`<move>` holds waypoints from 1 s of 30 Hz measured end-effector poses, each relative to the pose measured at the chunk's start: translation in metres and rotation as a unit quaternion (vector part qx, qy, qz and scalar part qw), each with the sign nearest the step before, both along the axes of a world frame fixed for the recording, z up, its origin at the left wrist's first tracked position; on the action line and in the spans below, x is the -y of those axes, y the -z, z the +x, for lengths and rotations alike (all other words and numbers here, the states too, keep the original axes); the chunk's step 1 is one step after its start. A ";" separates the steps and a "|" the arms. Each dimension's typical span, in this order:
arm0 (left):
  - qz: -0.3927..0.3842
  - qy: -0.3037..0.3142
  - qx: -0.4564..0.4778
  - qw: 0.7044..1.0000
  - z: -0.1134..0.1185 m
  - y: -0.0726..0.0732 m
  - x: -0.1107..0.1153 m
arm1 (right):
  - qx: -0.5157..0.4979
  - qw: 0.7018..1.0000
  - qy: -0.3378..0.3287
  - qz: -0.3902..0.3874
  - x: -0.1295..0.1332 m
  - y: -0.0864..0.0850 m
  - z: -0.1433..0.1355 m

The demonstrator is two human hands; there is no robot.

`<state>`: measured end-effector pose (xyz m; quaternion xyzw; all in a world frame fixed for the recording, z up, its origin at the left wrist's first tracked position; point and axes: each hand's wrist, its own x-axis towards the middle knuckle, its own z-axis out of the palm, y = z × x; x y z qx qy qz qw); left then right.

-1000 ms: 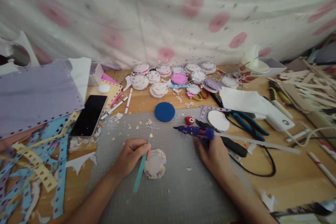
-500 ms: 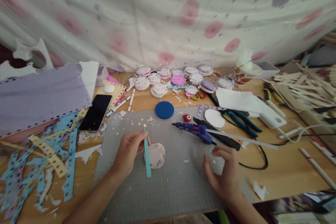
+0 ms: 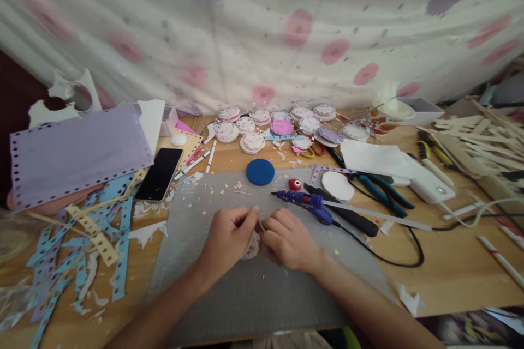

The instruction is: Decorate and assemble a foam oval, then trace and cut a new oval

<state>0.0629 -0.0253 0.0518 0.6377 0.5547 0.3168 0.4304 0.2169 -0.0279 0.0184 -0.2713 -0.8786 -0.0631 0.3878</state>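
Note:
My left hand (image 3: pixel 230 233) and my right hand (image 3: pixel 290 241) meet over the grey cutting mat (image 3: pixel 196 305), fingertips pinched close together. Between them is the narrow teal strip, mostly hidden by the fingers; only a small teal end (image 3: pixel 285 271) shows below my right hand. Just under the fingertips lies a round floral-patterned paper disc (image 3: pixel 251 249), partly covered by both hands. Beyond the hands are a blue round disc (image 3: pixel 260 172) and a small red piece with an eye-like dot (image 3: pixel 295 184). A blue glue gun (image 3: pixel 303 200) with a long glue stick lies right of them.
Several layered paper discs (image 3: pixel 252 142) stand along the back. At left are a phone (image 3: pixel 159 174), a lilac sheet (image 3: pixel 82 161) and punched paper strips (image 3: pixel 120 251). Teal-handled pliers (image 3: pixel 385 193), a black-handled tool (image 3: pixel 356 218) and a looping black cord (image 3: pixel 380 259) lie right.
My right hand has come in from the right to meet my left hand, closing at the teal strip. My left hand has shifted slightly right, and the strip is now mostly hidden.

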 end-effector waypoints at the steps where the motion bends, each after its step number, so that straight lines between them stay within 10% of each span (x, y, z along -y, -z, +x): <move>1: 0.006 0.003 -0.009 1.000 -0.005 0.001 -0.001 | -0.029 0.999 -0.002 -0.031 0.000 0.002 0.002; 12: 0.121 0.175 -0.119 0.970 -0.052 0.036 -0.009 | -0.439 0.835 -0.005 -0.330 0.016 0.029 -0.004; 30: 0.064 0.222 0.034 0.972 -0.050 0.050 -0.028 | -0.429 0.797 -0.048 -0.423 0.019 0.026 -0.002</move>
